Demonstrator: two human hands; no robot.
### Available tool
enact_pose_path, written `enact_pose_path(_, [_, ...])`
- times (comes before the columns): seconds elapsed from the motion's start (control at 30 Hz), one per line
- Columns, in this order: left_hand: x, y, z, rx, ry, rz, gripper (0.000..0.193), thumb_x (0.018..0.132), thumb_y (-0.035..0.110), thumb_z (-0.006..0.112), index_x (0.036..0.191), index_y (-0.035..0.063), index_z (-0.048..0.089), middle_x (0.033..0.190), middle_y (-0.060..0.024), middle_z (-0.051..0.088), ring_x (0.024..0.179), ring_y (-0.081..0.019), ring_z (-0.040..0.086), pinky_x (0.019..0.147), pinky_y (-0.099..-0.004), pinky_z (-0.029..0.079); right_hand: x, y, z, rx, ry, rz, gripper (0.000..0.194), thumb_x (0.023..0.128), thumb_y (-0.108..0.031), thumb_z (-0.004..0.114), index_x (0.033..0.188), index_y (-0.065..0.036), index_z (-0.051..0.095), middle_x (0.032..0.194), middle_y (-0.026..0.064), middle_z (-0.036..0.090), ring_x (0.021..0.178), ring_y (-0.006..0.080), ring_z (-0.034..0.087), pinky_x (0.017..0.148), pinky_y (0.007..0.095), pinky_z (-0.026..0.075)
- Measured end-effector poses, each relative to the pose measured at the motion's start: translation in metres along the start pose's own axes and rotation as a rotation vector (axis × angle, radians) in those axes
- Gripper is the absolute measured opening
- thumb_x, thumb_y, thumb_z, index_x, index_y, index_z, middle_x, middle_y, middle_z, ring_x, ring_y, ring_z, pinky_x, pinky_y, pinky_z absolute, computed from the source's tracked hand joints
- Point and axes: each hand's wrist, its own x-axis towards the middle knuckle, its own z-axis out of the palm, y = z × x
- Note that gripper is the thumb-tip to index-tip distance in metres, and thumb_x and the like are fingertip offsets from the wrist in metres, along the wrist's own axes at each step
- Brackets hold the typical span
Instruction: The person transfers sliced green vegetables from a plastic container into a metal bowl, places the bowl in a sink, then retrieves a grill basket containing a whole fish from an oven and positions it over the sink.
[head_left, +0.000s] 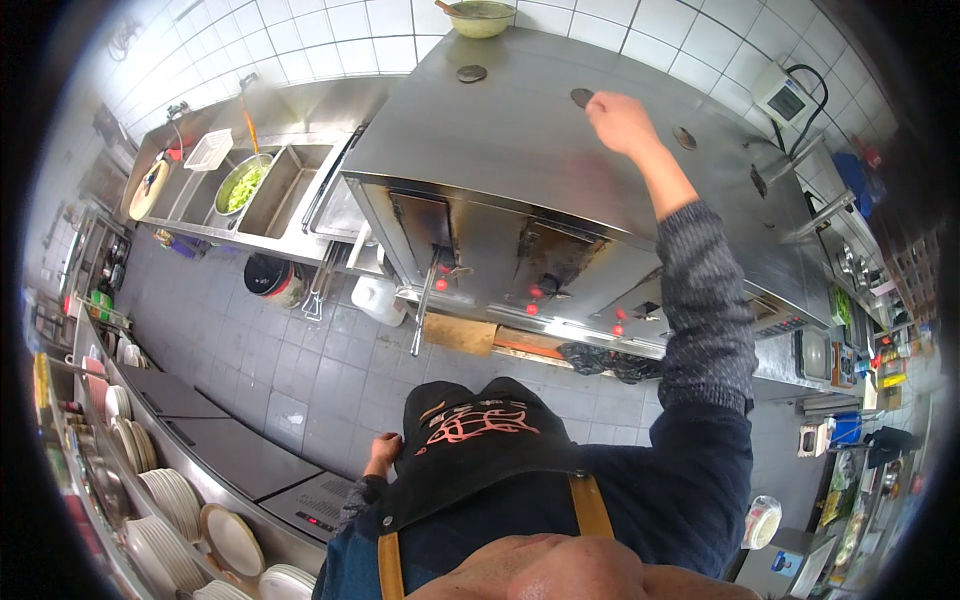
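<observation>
My right hand (619, 121) reaches over the top of a large stainless steel cooking unit (480, 135). Its fingers pinch the edge of a dark round metal disc (580, 97), partly covered by the fingertips. Similar discs lie on the same steel top: one to the left (472, 73), another to the right (684, 138), and a tilted one (759, 181) farther right. Low beside my black apron (487, 420) hangs my left hand (386, 450), away from the unit. Its fingers look curled, but their inner side is hidden.
A bowl (484, 21) stands at the unit's back corner. A long metal handle (426, 304) juts from its scorched front. Left are sinks (281, 191) and a pan of chopped greens (244, 186). A bucket (274, 279) and white jug (377, 300) occupy the floor. Stacked plates (169, 495) line the counter behind.
</observation>
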Motion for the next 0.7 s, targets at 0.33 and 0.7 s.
enact_pose_path(0.33, [0.045, -0.078, -0.044, 1.134, -0.282, 0.588, 0.027, 0.089, 0.031, 0.058, 0.095, 0.0088, 0.072, 0.091, -0.0173, 0.072, 0.089, -0.037, 0.07, 0.075, -0.0482, 0.056, -0.355, -0.089, 0.105, 0.568, -0.397, 0.108, 0.047, 0.099, -0.033, 0.062, 0.068, -0.002, 0.047, 0.06, 0.0067, 0.038, 0.058, 0.0154, 0.035, 0.054, 0.0357, 0.039])
enact_pose_path(0.7, [0.116, -0.05, -0.112, 1.096, -0.245, 0.87, 0.017, 0.082, 0.015, 0.06, 0.08, 0.0023, 0.071, 0.082, -0.0197, 0.067, 0.082, -0.0379, 0.067, 0.068, -0.0488, 0.054, -0.828, -0.064, 0.257, 0.221, -1.126, 0.458, 0.047, 0.094, -0.045, 0.049, 0.091, -0.001, 0.068, 0.097, 0.0282, 0.068, 0.095, 0.0449, 0.065, 0.082, 0.0518, 0.051])
